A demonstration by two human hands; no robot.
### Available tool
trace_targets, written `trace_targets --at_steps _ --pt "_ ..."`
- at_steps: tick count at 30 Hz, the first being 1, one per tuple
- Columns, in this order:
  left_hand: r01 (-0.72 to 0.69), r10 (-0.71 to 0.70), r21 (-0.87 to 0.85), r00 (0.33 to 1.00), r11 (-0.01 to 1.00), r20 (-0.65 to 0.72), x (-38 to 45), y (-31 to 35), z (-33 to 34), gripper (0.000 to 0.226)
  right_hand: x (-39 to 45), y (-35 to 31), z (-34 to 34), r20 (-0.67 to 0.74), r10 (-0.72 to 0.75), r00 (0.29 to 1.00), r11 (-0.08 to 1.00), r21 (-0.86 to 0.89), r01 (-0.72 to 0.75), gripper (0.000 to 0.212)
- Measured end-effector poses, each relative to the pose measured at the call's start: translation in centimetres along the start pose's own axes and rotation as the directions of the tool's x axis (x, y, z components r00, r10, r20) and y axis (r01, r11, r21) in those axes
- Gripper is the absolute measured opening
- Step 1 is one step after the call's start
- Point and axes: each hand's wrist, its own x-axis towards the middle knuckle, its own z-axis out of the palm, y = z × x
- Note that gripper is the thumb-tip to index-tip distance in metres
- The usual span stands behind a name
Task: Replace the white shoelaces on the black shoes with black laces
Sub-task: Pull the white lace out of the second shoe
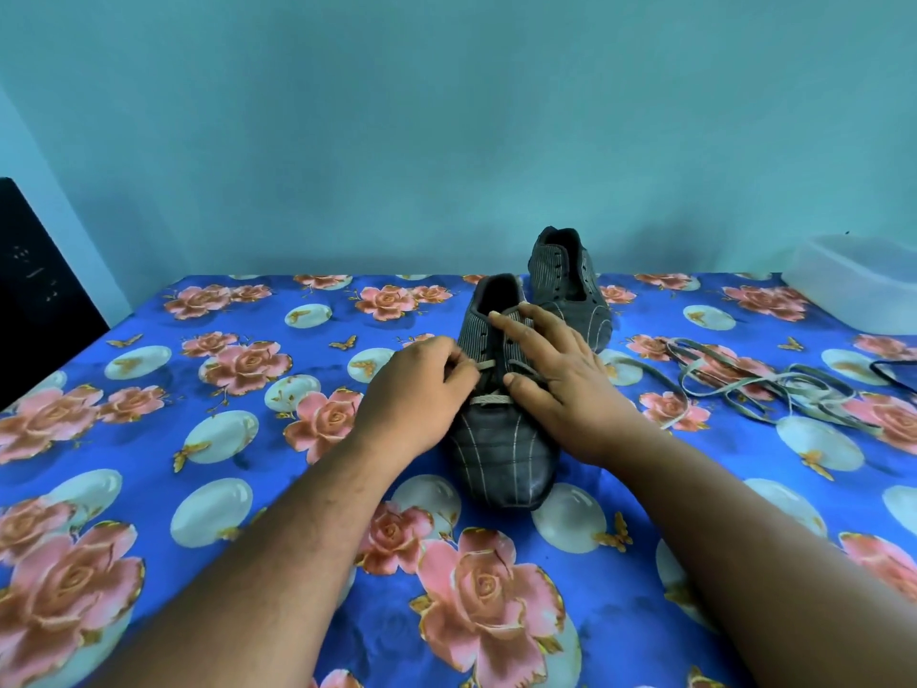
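Two black striped leather shoes sit on the desk (pixel 149 489), which is covered in a blue cloth printed with pink roses. The near shoe (pixel 501 454) lies at the centre of the frame, toe toward the viewer; the far shoe (pixel 570 280) stands just behind it, toward the upper right, its eyelets already empty. A pale white lace (pixel 489 400) is threaded through only the lowest rows of the near shoe. The left hand (pixel 422 389) has its fingers (pixel 459 372) pressed together, pinching a short run of that lace at the left eyelets. The right hand (pixel 560 369) lies flat over the right side of the shoe, fingers spread, pinning it down.

At the right of the frame a loose tangle of greyish flat laces (pixel 744 384) sprawls on the cloth, and a thin dark black cord (pixel 893 377) shows at the right edge; whether that is the replacement lace cannot be told. A clear plastic tub (pixel 858 280) sits in the upper right.

The likely trouble is the pull. If the left hand tugs sideways instead of along the eyelet, the lace tip may snag and the shoe may twist under the right palm. A hard tug could also slide the near shoe back against the far one. The heap at the right could knot further if a lace is drawn out carelessly.
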Motion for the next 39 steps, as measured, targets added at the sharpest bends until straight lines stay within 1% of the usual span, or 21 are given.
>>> trace_targets --at_steps 2,3,5,7,9,10,11,13,15,17,20,23,25,27,28,30,32,33,34,36,39 --pt "0.117 -0.119 0.089 0.993 0.989 0.013 0.2 -0.7 -0.3 0.030 0.0 -0.1 0.0 -0.006 0.007 1.000 1.000 0.009 -0.007 0.066" --pt "0.168 -0.171 0.103 0.985 0.980 0.023 0.2 -1.0 -0.5 0.034 0.0 -0.1 0.0 -0.010 0.009 1.000 1.000 0.012 -0.009 0.067" --pt "0.208 -0.211 0.053 0.976 0.977 0.047 0.2 -1.5 -0.6 0.037 0.0 0.0 0.0 -0.013 0.016 1.000 1.000 0.024 -0.016 0.068" --pt "0.160 -0.158 -0.057 0.987 0.985 0.043 0.2 -1.7 -0.6 0.040 -0.1 0.2 0.0 -0.006 0.023 1.000 0.999 0.041 -0.022 0.068" --pt "0.066 -0.064 -0.237 0.998 0.969 0.017 0.2 -1.6 -0.6 0.042 -0.1 0.2 0.0 0.003 0.023 1.000 0.998 0.056 -0.023 0.068" --pt "0.014 -0.011 -0.296 1.000 0.955 0.011 0.1 -1.3 -0.6 0.042 -0.1 0.2 0.0 0.004 0.021 1.000 0.998 0.061 -0.021 0.069" --pt "-0.050 0.052 -0.309 0.999 0.950 -0.002 0.0 -0.9 -0.6 0.040 -0.1 0.2 0.0 0.004 0.019 1.000 0.998 0.064 -0.019 0.069" --pt "-0.168 0.164 -0.232 0.986 0.958 -0.035 0.0 -0.7 0.0 0.027 -0.1 0.2 -0.1 0.003 0.021 1.000 0.998 0.066 -0.021 0.071" --pt "-0.209 0.202 -0.164 0.978 0.964 -0.061 0.1 -0.8 0.5 0.016 0.0 0.3 0.0 -0.002 0.021 1.000 0.998 0.065 -0.021 0.071" --pt "-0.209 0.200 -0.134 0.977 0.969 -0.078 0.3 -1.0 0.6 0.017 0.0 0.3 0.0 -0.004 0.020 1.000 0.998 0.060 -0.019 0.070" --pt "-0.129 0.124 -0.047 0.989 0.991 -0.085 0.4 -1.3 0.2 0.021 0.0 0.4 0.1 0.000 0.015 1.000 0.999 0.041 -0.015 0.069" --pt "0.098 -0.093 0.058 0.993 0.993 -0.073 0.6 -2.2 -0.7 0.023 0.0 0.4 0.0 0.007 0.018 1.000 0.999 0.042 -0.018 0.069" --pt "0.246 -0.242 0.130 0.969 0.960 -0.045 0.5 -2.6 -1.2 0.022 0.0 0.5 0.0 0.010 0.029 1.000 0.999 0.045 -0.030 0.070" --pt "0.289 -0.287 0.165 0.957 0.943 -0.033 0.3 -2.5 -1.5 0.023 0.0 0.6 0.0 0.003 0.042 0.999 0.998 0.048 -0.042 0.070" --pt "0.273 -0.270 0.170 0.962 0.947 -0.041 0.2 -2.4 -1.5 0.023 0.1 0.7 0.0 0.002 0.043 0.999 0.998 0.047 -0.043 0.070" --pt "0.179 -0.168 0.147 0.982 0.973 -0.083 0.4 -2.1 -1.3 0.024 0.1 0.9 0.0 0.002 0.037 0.999 0.998 0.042 -0.037 0.071" --pt "0.042 -0.042 0.003 0.993 0.999 -0.110 0.5 -2.0 -0.9 0.034 0.1 0.9 0.0 0.002 0.030 1.000 0.999 0.038 -0.031 0.071" --pt "-0.025 0.016 -0.081 0.994 0.996 -0.108 0.5 -1.8 -0.6 0.039 0.1 0.9 0.0 0.003 0.030 1.000 0.999 0.037 -0.030 0.071" --pt "-0.093 0.081 -0.121 0.991 0.988 -0.103 0.4 -1.7 -0.4 0.041 0.1 0.9 0.1 0.004 0.030 1.000 0.999 0.036 -0.030 0.071" --pt "-0.202 0.191 -0.090 0.974 0.975 -0.119 0.4 -1.6 0.2 0.038 0.1 0.9 0.1 0.001 0.028 1.000 0.999 0.034 -0.028 0.072" --pt "-0.222 0.211 -0.056 0.966 0.973 -0.150 0.6 -1.7 0.5 0.037 0.1 0.9 0.0 0.001 0.025 1.000 0.999 0.032 -0.025 0.071"
